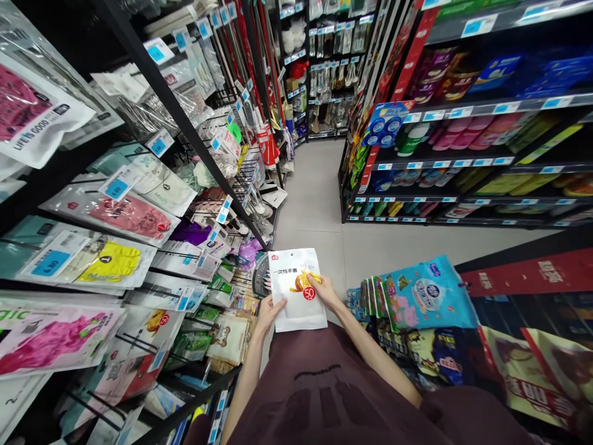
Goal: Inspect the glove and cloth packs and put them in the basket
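A white packet of disposable gloves (296, 312), with a red round "50" mark and a food picture, is held upright before my dark maroon top (315, 383). My left hand (269, 313) grips its left edge, thumb on the front. On the right edge, my right hand (325, 290) pinches it with the thumb over the picture. The fingers behind the packet are hidden on both sides. A hole for hanging shows at the packet's top.
Close on the left, hooks carry packed gloves, among them a yellow pair (113, 262) and a pink pair (60, 340). Blue snack-like bags (424, 293) hang at the right. Beyond, shelves of bottles (477, 133) flank the grey tiled aisle floor (310, 185).
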`<state>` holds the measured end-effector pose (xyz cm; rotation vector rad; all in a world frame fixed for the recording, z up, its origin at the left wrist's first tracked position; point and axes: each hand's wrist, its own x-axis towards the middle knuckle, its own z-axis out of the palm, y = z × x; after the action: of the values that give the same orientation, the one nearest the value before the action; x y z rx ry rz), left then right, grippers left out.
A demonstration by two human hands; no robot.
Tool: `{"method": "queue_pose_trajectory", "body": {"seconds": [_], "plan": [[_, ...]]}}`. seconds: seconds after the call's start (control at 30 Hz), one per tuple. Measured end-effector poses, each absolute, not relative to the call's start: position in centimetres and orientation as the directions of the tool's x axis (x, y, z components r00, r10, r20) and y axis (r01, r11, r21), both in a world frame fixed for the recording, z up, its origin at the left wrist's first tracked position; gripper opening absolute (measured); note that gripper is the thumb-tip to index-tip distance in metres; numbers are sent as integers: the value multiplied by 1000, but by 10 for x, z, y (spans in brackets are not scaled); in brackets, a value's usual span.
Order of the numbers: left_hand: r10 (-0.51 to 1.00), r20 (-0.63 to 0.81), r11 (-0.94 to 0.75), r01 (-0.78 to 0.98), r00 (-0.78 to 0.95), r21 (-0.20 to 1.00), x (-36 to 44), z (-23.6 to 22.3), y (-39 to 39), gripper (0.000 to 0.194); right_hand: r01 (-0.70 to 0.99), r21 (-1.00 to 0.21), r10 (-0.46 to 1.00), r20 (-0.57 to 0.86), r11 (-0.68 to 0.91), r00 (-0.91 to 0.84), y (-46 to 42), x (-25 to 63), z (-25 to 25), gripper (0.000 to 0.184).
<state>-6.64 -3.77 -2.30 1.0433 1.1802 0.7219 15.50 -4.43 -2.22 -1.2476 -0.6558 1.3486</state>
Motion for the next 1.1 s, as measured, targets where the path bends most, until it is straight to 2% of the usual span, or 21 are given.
{"method": "queue_pose_trajectory", "body": {"seconds": [0.13,0.27,0.37,0.5,0.67,0.8,0.97,1.1], "plan": [[917,-359,332,167,172,929,-58,-20,-31,53,-342,-903,948,-305,-260,85,-48,153,-22,49],[936,-350,338,167,44,926,-55,-19,-26,51,-326,-907,962,-268,-267,-44,-53,159,-32,56],[945,-328,323,162,2,932,-56,-17,-25,46,-292,-915,960,-252,-278,-126,-55,161,-43,52],[949,-313,306,120,43,944,-60,-17,-24,44,-214,-952,974,-197,-218,-114,-52,162,-49,51],[968,-252,251,-55,-12,967,-67,-16,-17,48,-132,-987,986,-75,-96,-150,-50,164,-44,53],[969,-241,238,-46,-62,970,-72,-15,-9,47,-80,-993,984,-79,-93,-158,-49,164,-39,52],[966,-256,254,-43,-31,966,-74,-8,-4,48,-138,-980,979,-118,-142,-169,-47,164,-31,54],[961,-236,233,37,142,972,-69,7,-3,46,-264,-947,980,-158,-184,-118,-46,163,-22,56]]}}
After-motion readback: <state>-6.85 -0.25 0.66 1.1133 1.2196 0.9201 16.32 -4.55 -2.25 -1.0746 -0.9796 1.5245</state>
